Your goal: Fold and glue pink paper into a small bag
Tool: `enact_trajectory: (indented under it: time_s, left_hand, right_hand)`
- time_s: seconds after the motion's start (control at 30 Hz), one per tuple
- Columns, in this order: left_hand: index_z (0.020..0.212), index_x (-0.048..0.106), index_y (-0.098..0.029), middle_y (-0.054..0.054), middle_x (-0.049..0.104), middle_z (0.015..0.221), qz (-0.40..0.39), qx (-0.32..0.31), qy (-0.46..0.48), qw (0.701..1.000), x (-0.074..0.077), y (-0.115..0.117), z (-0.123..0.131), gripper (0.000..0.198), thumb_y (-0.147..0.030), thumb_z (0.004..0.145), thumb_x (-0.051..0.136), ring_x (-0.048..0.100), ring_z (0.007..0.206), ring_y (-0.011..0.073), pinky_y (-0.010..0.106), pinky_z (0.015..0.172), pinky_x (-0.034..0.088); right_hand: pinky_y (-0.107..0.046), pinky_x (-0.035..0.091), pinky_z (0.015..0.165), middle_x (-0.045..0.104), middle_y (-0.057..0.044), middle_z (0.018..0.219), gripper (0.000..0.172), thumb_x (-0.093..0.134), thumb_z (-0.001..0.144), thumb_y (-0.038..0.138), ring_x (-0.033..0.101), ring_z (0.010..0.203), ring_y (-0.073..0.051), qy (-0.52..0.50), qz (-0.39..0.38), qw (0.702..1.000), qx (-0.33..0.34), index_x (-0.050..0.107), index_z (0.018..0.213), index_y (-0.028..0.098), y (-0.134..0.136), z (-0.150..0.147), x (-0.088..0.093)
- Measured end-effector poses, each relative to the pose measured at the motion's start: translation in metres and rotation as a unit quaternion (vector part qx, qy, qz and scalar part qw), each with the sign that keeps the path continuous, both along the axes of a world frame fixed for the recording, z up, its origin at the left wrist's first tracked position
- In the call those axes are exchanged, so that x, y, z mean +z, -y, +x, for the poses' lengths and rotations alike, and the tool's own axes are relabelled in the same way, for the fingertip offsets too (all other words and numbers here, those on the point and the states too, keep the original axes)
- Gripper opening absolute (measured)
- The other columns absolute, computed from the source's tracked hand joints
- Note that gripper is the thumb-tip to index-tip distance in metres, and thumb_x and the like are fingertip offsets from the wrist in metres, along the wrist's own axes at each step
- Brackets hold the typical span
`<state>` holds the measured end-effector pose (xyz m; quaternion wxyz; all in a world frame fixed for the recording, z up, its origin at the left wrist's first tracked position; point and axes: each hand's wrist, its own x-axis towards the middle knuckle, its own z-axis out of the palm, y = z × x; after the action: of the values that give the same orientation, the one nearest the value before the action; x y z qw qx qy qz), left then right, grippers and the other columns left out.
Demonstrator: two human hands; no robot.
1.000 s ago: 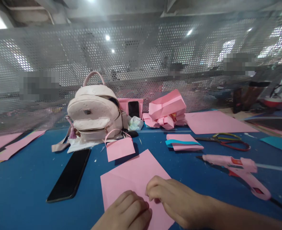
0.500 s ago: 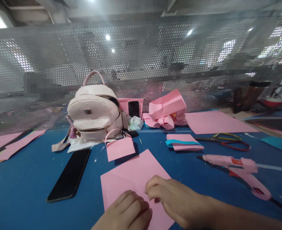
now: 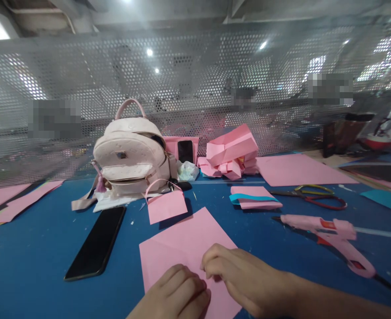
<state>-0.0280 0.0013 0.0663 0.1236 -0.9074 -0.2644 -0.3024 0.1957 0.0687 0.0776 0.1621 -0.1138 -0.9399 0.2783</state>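
Note:
A pink sheet of paper (image 3: 185,239) lies on the blue table in front of me, with faint crease lines across it. My left hand (image 3: 178,292) rests on its near part, fingers curled and pressed together against the paper. Just to the right, my right hand (image 3: 238,274) is closed too, its bent fingertips on the same sheet. The fingertips of both hands are partly hidden, and the two hands nearly meet. Beyond the sheet sits a small pink paper bag (image 3: 167,206) with a thin handle. A folded pink paper piece with a blue strip (image 3: 255,198) lies at the back right.
A pink glue gun (image 3: 331,230) and scissors (image 3: 315,196) lie to the right. On the left is a black phone (image 3: 97,243), with a white backpack (image 3: 132,155) behind it. Folded pink paper (image 3: 231,150) is piled before a perforated metal screen (image 3: 195,88).

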Motion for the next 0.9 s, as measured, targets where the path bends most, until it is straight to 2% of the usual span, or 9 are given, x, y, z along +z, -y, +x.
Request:
enact_trajectory:
  time_s: [0.57,0.9]
  left_hand:
    - [0.099,0.068,-0.010,0.005,0.071,0.081,0.003,-0.002,-0.003,1.000,-0.0019,-0.0004,-0.0001,0.022,-0.011,0.100,0.046,0.065,0.072,0.0179,0.032,0.070,0.059]
    - [0.099,0.069,-0.011,0.005,0.072,0.083,0.001,0.006,-0.008,1.000,-0.0016,0.0002,0.0008,0.023,-0.011,0.100,0.045,0.065,0.074,0.0173,0.031,0.074,0.059]
  right_hand:
    - [-0.032,0.048,0.078,0.057,-0.008,0.106,0.034,0.039,0.077,0.005,0.055,0.095,-0.021,-0.003,0.005,1.000,0.002,0.048,0.106,0.020,-0.0003,-0.0012,-0.0006]
    - [-0.031,0.048,0.079,0.058,-0.008,0.105,0.032,0.039,0.078,0.006,0.055,0.095,-0.020,-0.013,0.004,1.000,0.011,0.048,0.106,0.020,-0.0008,0.0000,-0.0008]
